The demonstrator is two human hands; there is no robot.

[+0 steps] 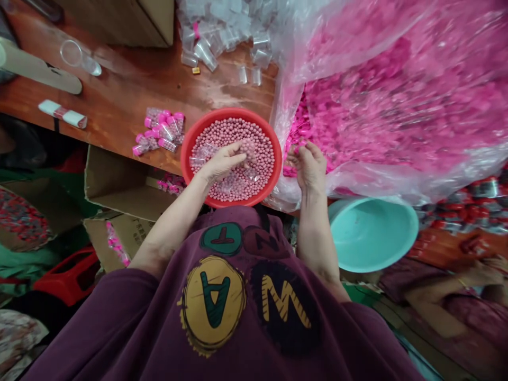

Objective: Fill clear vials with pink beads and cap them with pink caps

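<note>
My left hand (225, 160) is closed round a small clear plastic bottle (248, 146), with pink showing through its wall. It is above a red basin (184, 151) of round pink beads (228, 128), where more clear bottles (204, 153) lie. My right hand (311, 165) pinches a small bright pink cap (302, 143) between thumb and fingers. Just beyond it, a large heap of pink caps (381, 106) fills a clear plastic bag (286, 95).
Several pink-capped bottles (164, 129) lie left of the basin, and a pile of clear bottles (222, 32) at the back. A cardboard box (115, 180) stands below the table edge. A turquoise basin (373, 233) is at my right, near another person's arm (440, 301).
</note>
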